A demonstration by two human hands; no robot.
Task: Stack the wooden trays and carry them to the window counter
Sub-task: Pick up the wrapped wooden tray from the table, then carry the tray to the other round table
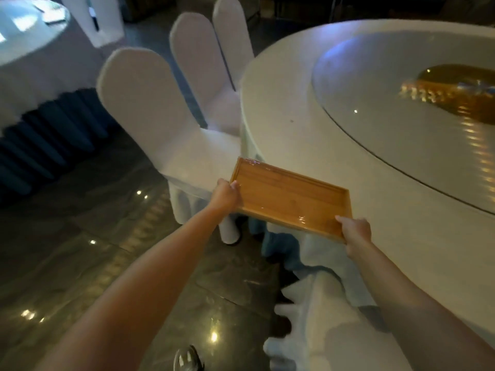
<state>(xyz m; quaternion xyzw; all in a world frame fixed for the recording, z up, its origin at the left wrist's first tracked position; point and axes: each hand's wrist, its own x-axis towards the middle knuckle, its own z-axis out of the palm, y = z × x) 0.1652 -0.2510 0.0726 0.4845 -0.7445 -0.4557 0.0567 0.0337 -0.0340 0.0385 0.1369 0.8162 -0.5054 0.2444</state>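
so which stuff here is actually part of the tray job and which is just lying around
Part of the job:
wooden tray, held at its short ends
left hand
right hand

Just around:
round table with its glass turntable
covered chairs
second table, far left
shoe

One wooden tray (292, 198). Two bare hands, the left hand (226, 195) and the right hand (357, 232). Three white-covered chairs (150, 108) in a row, plus a fourth (93, 20) further back. Two round counters: one (308, 116) near, another (29, 28) far. One glass turntable (401, 124).
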